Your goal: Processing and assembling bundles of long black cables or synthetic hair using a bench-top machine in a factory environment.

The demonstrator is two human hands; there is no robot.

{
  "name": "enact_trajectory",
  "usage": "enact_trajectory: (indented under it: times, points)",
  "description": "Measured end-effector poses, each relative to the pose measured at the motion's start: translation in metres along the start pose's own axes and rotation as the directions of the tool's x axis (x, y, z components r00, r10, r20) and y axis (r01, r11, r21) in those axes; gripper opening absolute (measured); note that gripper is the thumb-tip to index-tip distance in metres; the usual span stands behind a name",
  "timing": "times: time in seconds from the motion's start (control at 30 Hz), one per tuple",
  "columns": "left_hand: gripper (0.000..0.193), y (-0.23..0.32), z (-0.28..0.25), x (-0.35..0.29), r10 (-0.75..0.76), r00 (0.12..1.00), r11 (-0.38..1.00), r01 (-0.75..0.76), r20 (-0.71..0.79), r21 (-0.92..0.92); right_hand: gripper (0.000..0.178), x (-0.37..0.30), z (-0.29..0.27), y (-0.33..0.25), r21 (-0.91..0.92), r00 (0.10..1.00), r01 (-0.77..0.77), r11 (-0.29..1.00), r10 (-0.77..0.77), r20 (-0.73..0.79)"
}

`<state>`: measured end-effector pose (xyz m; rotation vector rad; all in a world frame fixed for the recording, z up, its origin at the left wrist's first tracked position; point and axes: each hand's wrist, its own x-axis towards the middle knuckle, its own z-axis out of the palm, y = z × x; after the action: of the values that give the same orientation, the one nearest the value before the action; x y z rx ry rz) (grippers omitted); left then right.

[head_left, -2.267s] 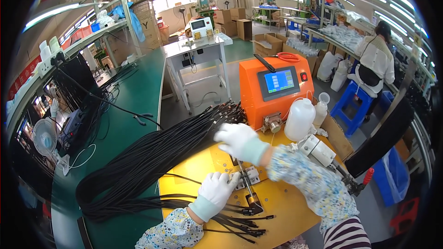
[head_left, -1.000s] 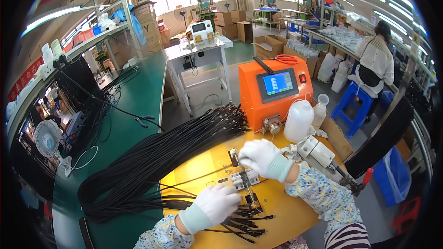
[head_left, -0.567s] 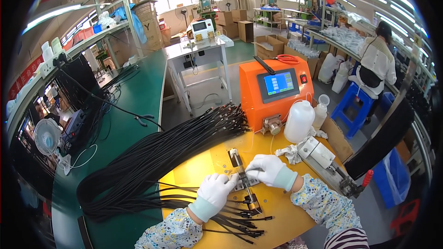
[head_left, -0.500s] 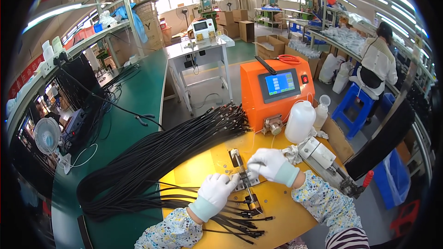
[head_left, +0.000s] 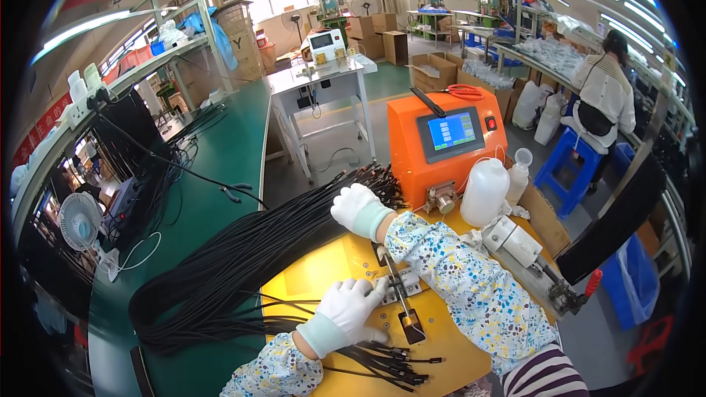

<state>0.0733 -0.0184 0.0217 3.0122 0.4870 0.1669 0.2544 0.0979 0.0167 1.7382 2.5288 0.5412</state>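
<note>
My left hand (head_left: 344,314), in a white glove, is beside a small metal clamping fixture (head_left: 399,288) on the yellow work plate (head_left: 456,345). Its thumb is spread from the fingers, whose tips reach the fixture's near side. Stretched across the plate, my right hand (head_left: 358,209), also gloved, hovers at the connector ends of a thick bundle of black cables (head_left: 243,250); its fingers are loosely bent and slightly apart, with nothing visibly in them. Several loose cables with plugs (head_left: 393,364) lie beneath and beyond my left hand.
An orange machine with a screen (head_left: 456,132) stands behind the plate, pliers with red handles (head_left: 465,91) on top. Right of it are a white squeeze bottle (head_left: 485,192) and a toggle clamp with a red handle (head_left: 593,282). A small fan (head_left: 79,220) is at left. A person (head_left: 604,95) sits farther off.
My right hand has moved left and away from me, from the fixture to the cable bundle. My left hand has stayed near the fixture, its thumb now spread out.
</note>
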Motion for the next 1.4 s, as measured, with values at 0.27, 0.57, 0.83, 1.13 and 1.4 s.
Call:
enact_trajectory:
  times: [0.27, 0.57, 0.83, 1.13, 1.4]
  points:
    - [0.042, -0.014, 0.026, 0.003, 0.022, 0.978, 0.996, -0.003, -0.208, 0.089, 0.006, -0.034, -0.043, 0.003, -0.054, 0.924, 0.135, 0.989, -0.146, -0.352]
    - [0.033, -0.017, 0.034, 0.006, -0.104, 0.911, 0.994, 0.089, -0.399, -0.055, 0.016, -0.123, -0.076, 0.020, 0.052, 0.868, 0.009, 0.999, 0.019, -0.497]
    - [0.029, -0.011, 0.004, -0.001, -0.110, 0.965, 0.994, 0.111, -0.238, -0.007, 0.012, -0.171, -0.067, 0.021, 0.224, 0.861, -0.229, 0.947, 0.304, -0.407]
    - [0.022, 0.031, -0.027, -0.003, -0.311, 0.911, 0.828, 0.120, -0.272, -0.547, 0.013, -0.188, -0.058, -0.056, 0.650, 0.945, 0.137, 0.748, 0.097, -0.311]
    - [0.017, 0.021, 0.008, 0.001, -0.310, 0.917, 0.796, 0.106, -0.250, -0.596, 0.020, -0.195, -0.051, -0.037, 0.891, 0.984, -0.097, 0.443, 0.175, 0.021]
